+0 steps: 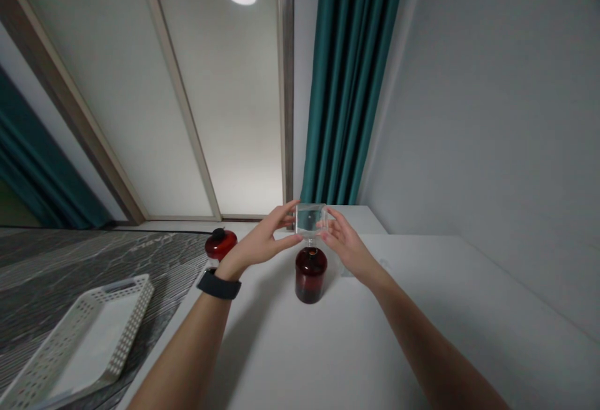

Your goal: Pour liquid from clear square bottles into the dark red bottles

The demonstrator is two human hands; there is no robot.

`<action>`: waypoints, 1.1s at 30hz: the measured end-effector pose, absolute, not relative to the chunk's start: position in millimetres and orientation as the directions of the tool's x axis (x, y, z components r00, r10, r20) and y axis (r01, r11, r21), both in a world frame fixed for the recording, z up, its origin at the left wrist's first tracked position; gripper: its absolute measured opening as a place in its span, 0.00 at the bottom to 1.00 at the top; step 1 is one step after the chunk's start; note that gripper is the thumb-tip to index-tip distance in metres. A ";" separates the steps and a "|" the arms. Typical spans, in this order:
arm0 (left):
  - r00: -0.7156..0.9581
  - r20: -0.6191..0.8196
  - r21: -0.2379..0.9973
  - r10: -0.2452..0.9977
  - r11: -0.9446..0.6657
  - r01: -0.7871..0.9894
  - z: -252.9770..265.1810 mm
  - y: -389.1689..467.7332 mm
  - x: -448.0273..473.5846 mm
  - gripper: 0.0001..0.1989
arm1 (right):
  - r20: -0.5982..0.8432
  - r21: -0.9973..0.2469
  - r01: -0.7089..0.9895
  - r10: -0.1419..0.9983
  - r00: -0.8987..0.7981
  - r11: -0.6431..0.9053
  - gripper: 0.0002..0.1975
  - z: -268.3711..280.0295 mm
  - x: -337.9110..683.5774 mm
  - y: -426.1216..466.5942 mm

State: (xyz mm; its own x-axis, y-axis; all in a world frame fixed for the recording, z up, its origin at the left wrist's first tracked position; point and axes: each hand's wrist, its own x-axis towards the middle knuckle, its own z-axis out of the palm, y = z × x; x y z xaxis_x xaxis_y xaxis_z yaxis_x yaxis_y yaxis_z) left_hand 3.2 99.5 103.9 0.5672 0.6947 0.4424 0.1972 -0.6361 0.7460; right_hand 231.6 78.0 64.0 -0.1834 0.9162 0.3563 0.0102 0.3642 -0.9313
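Between my two hands is a clear glass vessel (310, 219) with a wide body and a narrow neck pointing down. My left hand (269, 235) grips its left side, thumb low and fingers higher. From the right, my right hand (344, 241) holds it with bent fingers. Directly below stands a dark red glass bottle (310, 275), upright on the white table (300, 354). The neck is at the bottle's top; I cannot tell whether it sits inside the opening. Beyond my left wrist is a red glass vessel with a black top (220, 243), its lower part partly hidden by my arm.
A white perforated plastic basket (135, 322) lies on the grey patterned floor (173, 266) left of the table. Sliding panels (229, 116) and a teal curtain (351, 85) stand behind. A pale wall (492, 116) runs along the right side.
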 end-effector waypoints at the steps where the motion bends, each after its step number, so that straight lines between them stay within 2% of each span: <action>1: 0.563 0.443 0.753 0.698 -0.631 0.189 103.8 99.2 3.4 0.34 | 0.358 -0.930 0.012 0.914 -0.190 0.366 0.36 64.3 232.1 77.2; 20: 0.570 0.476 0.715 0.670 -0.672 0.193 99.8 98.6 2.6 0.32 | 0.380 -0.907 0.087 0.891 -0.247 0.411 0.38 61.9 236.0 72.2; 23: 0.579 0.458 0.716 0.675 -0.666 0.211 100.3 98.4 1.7 0.33 | 0.394 -0.900 0.095 0.887 -0.241 0.426 0.40 66.2 235.1 68.4; 33: 0.580 0.420 0.728 0.698 -0.641 0.245 104.9 94.6 0.8 0.34 | 0.388 -0.890 0.132 0.878 -0.279 0.435 0.38 69.4 237.8 64.6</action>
State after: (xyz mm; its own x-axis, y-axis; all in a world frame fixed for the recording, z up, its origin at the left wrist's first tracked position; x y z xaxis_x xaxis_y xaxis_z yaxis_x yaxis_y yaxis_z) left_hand 0.8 94.6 104.9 0.5796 0.6983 0.4200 0.2447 -0.6408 0.7277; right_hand 237.8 64.6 69.4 -0.2792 0.8784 0.3879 0.1324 0.4353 -0.8905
